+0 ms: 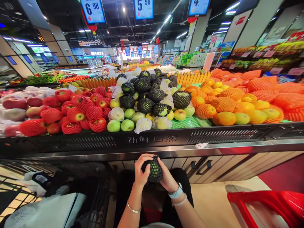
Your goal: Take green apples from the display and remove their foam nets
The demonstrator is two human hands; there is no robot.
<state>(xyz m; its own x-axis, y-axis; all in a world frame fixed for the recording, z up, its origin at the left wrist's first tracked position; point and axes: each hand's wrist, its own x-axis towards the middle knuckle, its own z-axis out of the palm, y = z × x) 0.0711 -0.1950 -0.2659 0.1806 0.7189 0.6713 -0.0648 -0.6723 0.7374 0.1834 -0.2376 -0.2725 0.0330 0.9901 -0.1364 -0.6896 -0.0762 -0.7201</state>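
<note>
Both hands close around one green apple in a black foam net (154, 171), the left hand (140, 171) cupping its left side with fingers curled over the top, the right hand (167, 178) wrapped on the other side. Just beyond them runs the steel edge of the produce stand (152, 139), heaped with netted green apples (144, 104). Red apples (71, 115) lie off to the left, oranges (225, 107) to the right, and a red basket (268, 202) sits low on the right.
</note>
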